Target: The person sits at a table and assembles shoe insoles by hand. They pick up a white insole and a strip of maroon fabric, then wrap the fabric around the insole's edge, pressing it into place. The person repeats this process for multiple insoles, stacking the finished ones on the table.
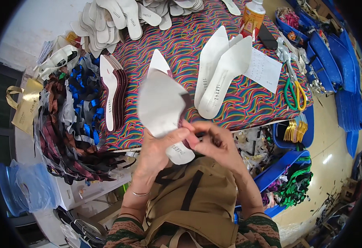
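Observation:
My left hand (156, 151) grips a white pointed shoe insole (158, 105) near its narrow heel end, thumb on top. The wide toe part is blurred and points away from me. Dark maroon material shows along its right edge. My right hand (218, 144) is closed in a pinch at that edge, on the maroon edging. Just beyond, another insole (159, 59) lies partly hidden on the patterned cloth. A neat stack of maroon-edged insoles (110, 93) lies to the left. On the right are plain white insoles (226, 66), overlapping.
A heap of insoles (125, 18) covers the far left. Far right are a bottle (253, 18), a dark phone-like slab (268, 37), a paper sheet (263, 70) and scissors (294, 89). Fabric strips (73, 124) hang at left; blue bins (278, 165) stand at right.

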Motion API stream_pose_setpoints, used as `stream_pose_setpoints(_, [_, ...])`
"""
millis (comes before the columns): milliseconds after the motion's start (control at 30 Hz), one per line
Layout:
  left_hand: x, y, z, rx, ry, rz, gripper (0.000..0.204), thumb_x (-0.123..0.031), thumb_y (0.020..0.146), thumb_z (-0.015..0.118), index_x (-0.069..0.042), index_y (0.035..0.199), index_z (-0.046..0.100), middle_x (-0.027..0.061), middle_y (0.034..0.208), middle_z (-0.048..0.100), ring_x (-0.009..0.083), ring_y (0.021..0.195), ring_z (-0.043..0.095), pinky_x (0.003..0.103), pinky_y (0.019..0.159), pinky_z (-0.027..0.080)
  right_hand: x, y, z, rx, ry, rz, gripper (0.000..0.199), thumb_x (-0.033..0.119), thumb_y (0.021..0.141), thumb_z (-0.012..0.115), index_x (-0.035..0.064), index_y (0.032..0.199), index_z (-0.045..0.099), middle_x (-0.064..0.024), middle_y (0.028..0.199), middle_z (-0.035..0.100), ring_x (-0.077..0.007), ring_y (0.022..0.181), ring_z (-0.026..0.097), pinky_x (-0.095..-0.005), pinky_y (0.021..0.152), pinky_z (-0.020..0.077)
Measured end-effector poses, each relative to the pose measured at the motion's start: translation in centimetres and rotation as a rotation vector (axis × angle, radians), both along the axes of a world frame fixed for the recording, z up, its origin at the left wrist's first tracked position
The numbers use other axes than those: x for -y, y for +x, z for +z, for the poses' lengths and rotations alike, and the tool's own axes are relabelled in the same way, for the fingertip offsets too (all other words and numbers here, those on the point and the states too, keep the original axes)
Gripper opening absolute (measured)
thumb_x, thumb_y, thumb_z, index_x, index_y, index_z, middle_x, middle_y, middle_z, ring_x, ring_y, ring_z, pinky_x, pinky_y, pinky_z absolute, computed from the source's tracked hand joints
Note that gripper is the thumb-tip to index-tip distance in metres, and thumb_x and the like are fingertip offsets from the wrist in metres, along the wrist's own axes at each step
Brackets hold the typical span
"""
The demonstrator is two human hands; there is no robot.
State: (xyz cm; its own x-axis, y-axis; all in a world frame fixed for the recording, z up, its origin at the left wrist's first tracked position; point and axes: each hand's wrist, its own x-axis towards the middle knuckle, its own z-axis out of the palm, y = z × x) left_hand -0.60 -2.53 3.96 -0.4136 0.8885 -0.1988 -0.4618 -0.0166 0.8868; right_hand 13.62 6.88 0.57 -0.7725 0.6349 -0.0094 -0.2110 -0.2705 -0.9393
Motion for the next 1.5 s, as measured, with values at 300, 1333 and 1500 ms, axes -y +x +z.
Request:
stream_pose_setpoints(300, [0.6,-2.3,-0.5,0.472,0.198,0.126,0.016,-0.012,0.093,0.06,0.0,0.104,0.06,0.0104,0.076,0.064,0.0227,0.066,0.062,0.037,0.067,0.049,0.8,3.8,-1.6,0.221,0.885,0.107,0.037,-0.005,0.068,0.068,0.0012,0.104,0.062,-0.0081,0.073,0.061,-0.023,0.059,0.061,-0.0325,0.053,0.0468])
stream_pose_setpoints(1333, [2.4,2.0,-0.8,0.105,0.031,0.164,0.028,0.009,0.082,0.065,0.005,0.109,0.061,0.0214,0.1,0.069,0.0285,0.096,0.069,0.04,0.09,0.055,2.4,2.6,0.1,0.169,0.474,-0.148,0.013,0.005,0.087,0.066,-0.0007,0.099,0.066,-0.0105,0.068,0.06,-0.0163,0.052,0.054,-0.0284,0.051,0.0415])
stream_pose_setpoints(1500, [4.4,1.0,1.8,0.045,-0.431,-0.385,0.028,0.003,0.078,0.071,0.0,0.106,0.066,0.0154,0.096,0.071,0.021,0.093,0.07,0.033,0.084,0.054,-0.5,3.7,1.0,0.204,0.465,-0.052,0.014,0.002,0.085,0.065,-0.0014,0.099,0.066,-0.0109,0.068,0.058,-0.0165,0.053,0.053,-0.0281,0.052,0.0414])
